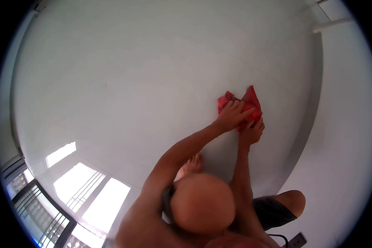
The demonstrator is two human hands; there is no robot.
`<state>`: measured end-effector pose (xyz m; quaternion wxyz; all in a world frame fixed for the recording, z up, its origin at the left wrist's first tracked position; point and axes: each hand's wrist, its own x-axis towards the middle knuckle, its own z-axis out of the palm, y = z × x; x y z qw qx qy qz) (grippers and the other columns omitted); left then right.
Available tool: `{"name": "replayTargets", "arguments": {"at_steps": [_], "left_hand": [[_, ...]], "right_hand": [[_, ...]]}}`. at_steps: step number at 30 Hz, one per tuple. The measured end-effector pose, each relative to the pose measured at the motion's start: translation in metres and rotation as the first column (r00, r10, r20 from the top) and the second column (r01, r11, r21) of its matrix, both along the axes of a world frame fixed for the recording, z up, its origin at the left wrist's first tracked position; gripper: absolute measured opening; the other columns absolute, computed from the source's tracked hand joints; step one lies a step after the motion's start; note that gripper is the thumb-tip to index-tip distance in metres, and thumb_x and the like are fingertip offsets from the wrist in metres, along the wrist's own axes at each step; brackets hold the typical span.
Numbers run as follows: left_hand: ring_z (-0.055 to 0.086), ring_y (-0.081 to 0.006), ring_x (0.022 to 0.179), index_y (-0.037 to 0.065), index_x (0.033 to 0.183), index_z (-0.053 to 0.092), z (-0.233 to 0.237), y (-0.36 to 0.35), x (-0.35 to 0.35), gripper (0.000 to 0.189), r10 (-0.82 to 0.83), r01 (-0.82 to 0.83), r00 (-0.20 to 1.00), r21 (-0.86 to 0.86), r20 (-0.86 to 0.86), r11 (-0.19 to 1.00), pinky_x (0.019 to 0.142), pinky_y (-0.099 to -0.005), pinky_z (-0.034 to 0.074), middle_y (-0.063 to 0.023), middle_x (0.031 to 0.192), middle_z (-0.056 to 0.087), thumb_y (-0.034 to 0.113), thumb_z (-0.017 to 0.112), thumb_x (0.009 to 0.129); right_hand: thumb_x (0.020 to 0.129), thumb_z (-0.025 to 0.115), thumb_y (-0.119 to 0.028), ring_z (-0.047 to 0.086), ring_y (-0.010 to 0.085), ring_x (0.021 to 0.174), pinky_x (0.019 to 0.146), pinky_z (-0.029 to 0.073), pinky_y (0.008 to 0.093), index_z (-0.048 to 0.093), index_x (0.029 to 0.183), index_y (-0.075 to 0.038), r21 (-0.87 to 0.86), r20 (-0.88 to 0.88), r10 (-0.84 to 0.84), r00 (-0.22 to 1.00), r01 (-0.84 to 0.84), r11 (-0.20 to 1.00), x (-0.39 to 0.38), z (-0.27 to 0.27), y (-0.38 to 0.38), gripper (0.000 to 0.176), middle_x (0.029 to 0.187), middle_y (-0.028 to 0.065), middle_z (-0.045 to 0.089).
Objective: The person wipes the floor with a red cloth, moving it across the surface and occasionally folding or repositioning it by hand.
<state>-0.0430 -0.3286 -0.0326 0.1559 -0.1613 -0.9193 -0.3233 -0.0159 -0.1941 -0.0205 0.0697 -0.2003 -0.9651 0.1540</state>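
A crumpled red cloth (pixel 252 99) lies on the pale glossy floor, one pointed corner sticking up. My left hand (pixel 231 115) presses on its near left part, fingers curled over the fabric. Close beside it, my right hand (pixel 252 132) grips the cloth's near right edge, with the fingers bent around it. Both hands are low at floor level and nearly touch each other. Part of the cloth is hidden under the fingers.
A white wall (pixel 339 107) with a grey baseboard (pixel 308 124) runs along the right. My bare foot (pixel 192 164) and bent knee (pixel 202 202) are below the hands. A barred window or door (pixel 41 211) stands at lower left, with bright reflections on the floor. A socket (pixel 297 239) sits lower right.
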Motion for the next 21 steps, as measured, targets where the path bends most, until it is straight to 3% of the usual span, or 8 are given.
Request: {"name": "replayTargets", "arguments": {"at_steps": [3,7,11,14,15,16,19,21], "left_hand": [[0.056,-0.0299,0.105,0.022,0.141,0.062,-0.015,-0.002,-0.002,0.055,0.066,-0.066,0.998,-0.04,-0.009,0.997,0.087,-0.0428,0.045,-0.0121,0.117,0.059,0.013,0.075,0.088],[0.056,-0.0318,0.108,0.023,0.14,0.064,-0.019,-0.052,-0.008,0.055,0.194,-0.189,0.979,-0.079,0.062,0.979,0.089,-0.0453,0.046,-0.0124,0.12,0.059,0.012,0.074,0.087],[0.059,-0.0378,0.111,0.026,0.141,0.066,-0.029,-0.135,0.004,0.057,0.487,-0.492,0.87,-0.084,-0.076,0.866,0.103,-0.0541,0.048,-0.0161,0.133,0.061,0.014,0.074,0.086],[0.059,-0.0361,0.113,0.025,0.141,0.068,-0.022,-0.218,0.047,0.062,0.596,-0.591,0.802,-0.181,-0.031,0.786,0.103,-0.0561,0.047,-0.0126,0.134,0.064,0.015,0.079,0.081],[0.059,-0.0347,0.112,0.023,0.141,0.068,-0.018,-0.24,0.066,0.063,0.622,-0.635,0.771,-0.242,-0.138,0.734,0.099,-0.0538,0.048,-0.0107,0.13,0.065,0.019,0.082,0.08],[0.06,-0.0343,0.11,0.021,0.139,0.07,-0.01,-0.253,0.086,0.062,0.698,-0.695,0.712,-0.207,-0.071,0.688,0.096,-0.052,0.048,-0.0104,0.122,0.065,0.024,0.086,0.079],[0.06,-0.0344,0.106,0.02,0.14,0.072,-0.019,-0.279,0.135,0.058,0.789,-0.782,0.607,-0.252,-0.101,0.57,0.093,-0.0488,0.049,-0.0126,0.116,0.063,0.029,0.085,0.085],[0.059,-0.0352,0.107,0.02,0.141,0.071,-0.023,-0.278,0.138,0.057,0.811,-0.789,0.582,-0.285,-0.06,0.545,0.093,-0.0487,0.049,-0.0138,0.117,0.061,0.028,0.083,0.086]], "right_hand": [[0.104,0.061,-0.026,0.062,0.0434,0.123,0.099,0.055,0.0527,0.055,0.146,-0.003,0.151,-0.097,0.275,0.957,-0.259,0.954,-0.017,-0.039,0.022,0.048,0.141,0.0204,0.061],[0.104,0.058,-0.027,0.062,0.0456,0.121,0.097,0.054,0.0555,0.055,0.144,0.002,0.168,-0.036,0.409,0.912,-0.397,0.902,-0.053,-0.038,-0.035,0.05,0.141,0.025,0.06],[0.104,0.057,-0.026,0.064,0.0492,0.115,0.093,0.054,0.0568,0.057,0.14,0.007,0.165,-0.174,0.674,0.718,-0.654,0.738,-0.078,-0.031,-0.133,0.049,0.139,0.0317,0.06],[0.089,0.066,-0.02,0.067,0.0417,0.107,0.084,0.057,0.0529,0.061,0.132,0.007,0.21,-0.226,0.819,0.528,-0.794,0.57,-0.062,-0.009,-0.223,0.051,0.137,0.0291,0.063],[0.086,0.066,-0.02,0.068,0.0381,0.102,0.074,0.058,0.0512,0.065,0.127,0.005,0.138,-0.193,0.774,0.603,-0.764,0.63,-0.048,-0.023,-0.255,0.048,0.136,0.0277,0.063],[0.086,0.066,-0.022,0.068,0.0344,0.095,0.066,0.057,0.0513,0.067,0.125,0.003,0.199,-0.272,0.796,0.54,-0.778,0.596,-0.037,-0.026,-0.278,0.046,0.135,0.0256,0.064],[0.082,0.075,-0.026,0.066,0.0291,0.095,0.063,0.057,0.0434,0.066,0.13,0.003,0.114,-0.192,0.836,0.514,-0.834,0.54,0.012,-0.016,-0.316,0.056,0.144,0.0254,0.062],[0.085,0.077,-0.026,0.068,0.0342,0.1,0.068,0.059,0.048,0.065,0.131,0.002,0.06,-0.089,0.877,0.471,-0.877,0.477,0.012,-0.01,-0.31,0.055,0.144,0.026,0.061]]}}
